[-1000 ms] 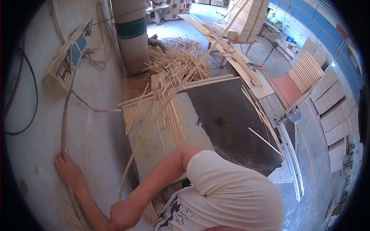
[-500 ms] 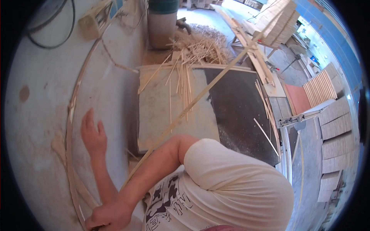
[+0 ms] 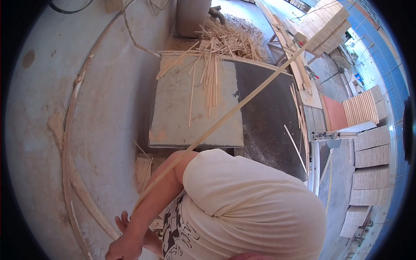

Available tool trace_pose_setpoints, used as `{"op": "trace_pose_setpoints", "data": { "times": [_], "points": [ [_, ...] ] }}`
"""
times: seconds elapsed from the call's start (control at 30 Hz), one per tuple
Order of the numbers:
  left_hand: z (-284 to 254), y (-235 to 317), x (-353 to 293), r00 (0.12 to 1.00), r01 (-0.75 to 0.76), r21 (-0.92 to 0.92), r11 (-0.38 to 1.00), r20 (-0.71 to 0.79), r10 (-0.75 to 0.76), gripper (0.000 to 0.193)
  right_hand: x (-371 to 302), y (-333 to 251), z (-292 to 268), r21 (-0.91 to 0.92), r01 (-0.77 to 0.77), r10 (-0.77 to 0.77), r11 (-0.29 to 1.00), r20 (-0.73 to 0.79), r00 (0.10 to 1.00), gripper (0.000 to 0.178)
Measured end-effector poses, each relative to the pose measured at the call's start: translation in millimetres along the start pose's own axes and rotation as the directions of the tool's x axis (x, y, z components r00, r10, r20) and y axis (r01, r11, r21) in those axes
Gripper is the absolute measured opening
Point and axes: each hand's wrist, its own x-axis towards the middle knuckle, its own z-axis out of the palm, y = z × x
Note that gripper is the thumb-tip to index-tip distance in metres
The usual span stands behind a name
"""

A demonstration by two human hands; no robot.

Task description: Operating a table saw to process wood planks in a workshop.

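Note:
My right arm reaches across to the lower left, and my right hand [image 3: 124, 248] is closed at the lower edge. What it grips, if anything, is hidden. Behind that wrist my left hand [image 3: 122, 219] shows only in part, its visible fingers apart. A long, thin, pale yellow strip [image 3: 225, 118], which looks like wood, slants from beside my right forearm up to the far right. It passes in front of my upper arm; its lower end fades out near my wrist, and I cannot tell whether a hand holds it.
Thin wooden sticks [image 3: 211, 84] lie on a table with a grey-green board [image 3: 173, 119] and a dark panel [image 3: 271, 108]. Beyond its far edge rises a heap of wood scraps [image 3: 234, 39]. Stacked boards [image 3: 370, 167] stand at right; a pale wall [image 3: 102, 117] runs along the left.
My left hand has dropped from above to just behind my right wrist. My right hand has shifted slightly right, and the view has moved, bringing the table a little higher in the picture.

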Motion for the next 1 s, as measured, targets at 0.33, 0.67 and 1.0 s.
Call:
{"op": "trace_pose_setpoints", "data": {
  "times": [0.33,0.67,1.0],
  "points": [
    [156,-20,-140,0.608,-0.230,-0.138,0.963,-0.793,0.032,0.049,4,67,46,0.169,-0.429,0.444,0.888,-0.061,0.894,0.032],
    [142,-40,-142,0.577,-0.468,-0.136,0.873,-0.796,0.185,0.045,6,113,98,-0.558,-0.047,0.088,0.828,0.046,0.995,0.034],
    [-51,22,-416,0.217,-0.071,0.394,0.916,-0.890,0.400,0.043,76,231,130,-0.687,0.334,-0.461,0.645,0.000,0.888,0.021]
  ]
}}
